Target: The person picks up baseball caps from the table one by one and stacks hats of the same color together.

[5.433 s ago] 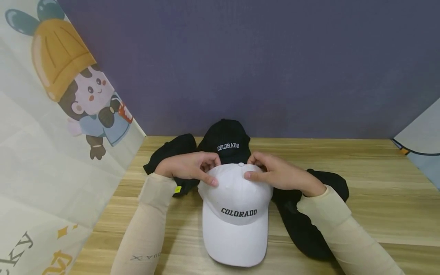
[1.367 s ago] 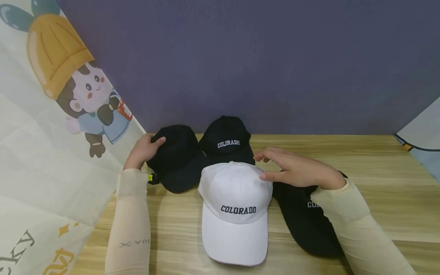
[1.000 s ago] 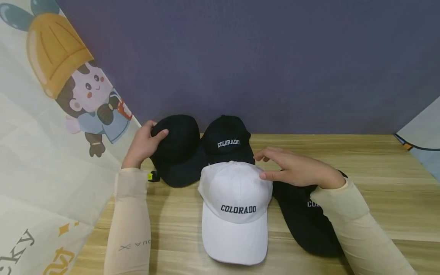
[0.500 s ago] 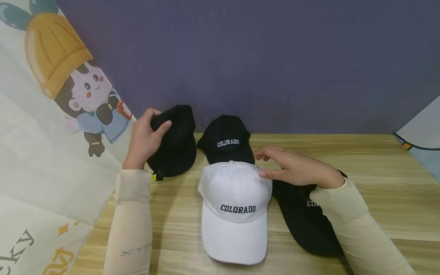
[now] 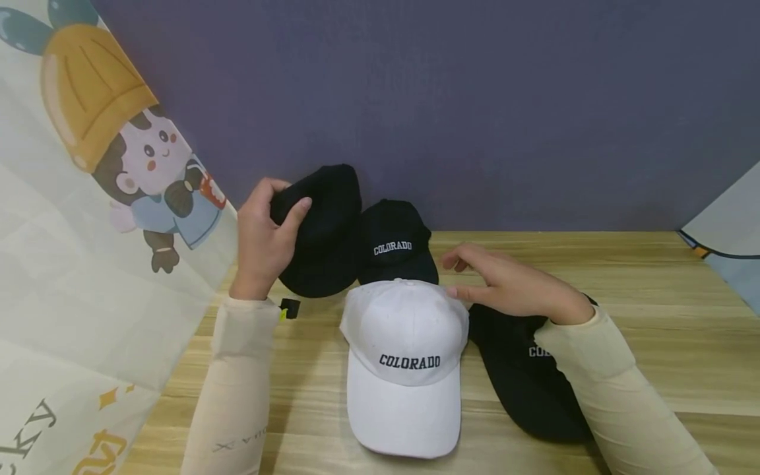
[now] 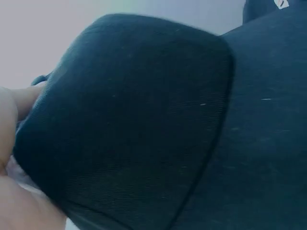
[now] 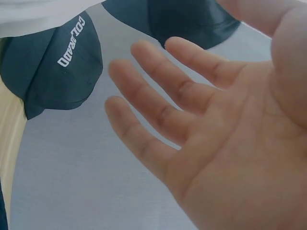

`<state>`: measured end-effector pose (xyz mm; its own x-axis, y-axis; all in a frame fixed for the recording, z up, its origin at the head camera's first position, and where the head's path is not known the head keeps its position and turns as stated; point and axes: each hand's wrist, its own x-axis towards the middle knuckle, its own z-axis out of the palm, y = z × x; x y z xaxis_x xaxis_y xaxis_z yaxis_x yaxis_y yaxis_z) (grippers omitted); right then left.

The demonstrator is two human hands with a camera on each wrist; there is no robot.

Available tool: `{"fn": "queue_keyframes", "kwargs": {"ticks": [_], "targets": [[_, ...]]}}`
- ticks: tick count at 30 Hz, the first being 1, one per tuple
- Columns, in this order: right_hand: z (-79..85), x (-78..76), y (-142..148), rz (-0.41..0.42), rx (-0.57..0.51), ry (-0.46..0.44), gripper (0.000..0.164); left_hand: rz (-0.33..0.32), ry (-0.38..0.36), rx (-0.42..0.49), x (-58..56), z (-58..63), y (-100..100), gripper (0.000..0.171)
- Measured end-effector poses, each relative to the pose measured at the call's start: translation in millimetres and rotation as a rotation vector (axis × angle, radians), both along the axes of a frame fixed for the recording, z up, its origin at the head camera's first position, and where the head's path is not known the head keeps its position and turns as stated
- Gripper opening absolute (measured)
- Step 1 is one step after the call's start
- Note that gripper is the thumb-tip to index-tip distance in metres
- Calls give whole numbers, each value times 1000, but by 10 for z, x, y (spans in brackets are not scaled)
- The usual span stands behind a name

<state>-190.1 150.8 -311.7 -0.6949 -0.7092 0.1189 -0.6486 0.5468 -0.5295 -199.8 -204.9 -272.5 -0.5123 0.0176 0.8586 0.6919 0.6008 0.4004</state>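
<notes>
My left hand (image 5: 267,237) grips a black baseball cap (image 5: 325,231) by the side of its crown, thumb on the near face. The cap is raised against the back wall, and its dark fabric fills most of the left wrist view. A strap end with a yellow-green tag hangs below it. My right hand (image 5: 501,284) has its fingers loosely extended, the thumb right at the crown of a white cap (image 5: 404,369) lettered COLORADO. In the right wrist view the palm (image 7: 230,143) holds nothing. Behind the white cap sits a second black COLORADO cap (image 5: 394,241).
Another black cap (image 5: 522,389) lies at the right, partly under my right forearm. The wooden table (image 5: 671,343) ends at a dark purple back wall (image 5: 445,119). A white cloth with a cartoon figure (image 5: 160,158) borders the left side.
My left hand has left the white cap, taken hold of the left black cap, lifted it and turned it; it now shifts right. The right hand has eased off the white cap's top and stays beside it.
</notes>
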Motion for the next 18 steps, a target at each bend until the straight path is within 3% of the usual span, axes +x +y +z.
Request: {"fn": "queue_keyframes", "kwargs": {"ticks": [4,10,18], "targets": [[12,-13,4,-4,-43,27,54,-39,99,28,172,148,211,18],[31,-32,0,-4,-117,55,43,-102,204,99,334,267,419,16],[81,-11,7,-65,-190,22,46,-206,318,327,449,312,652,23]]}}
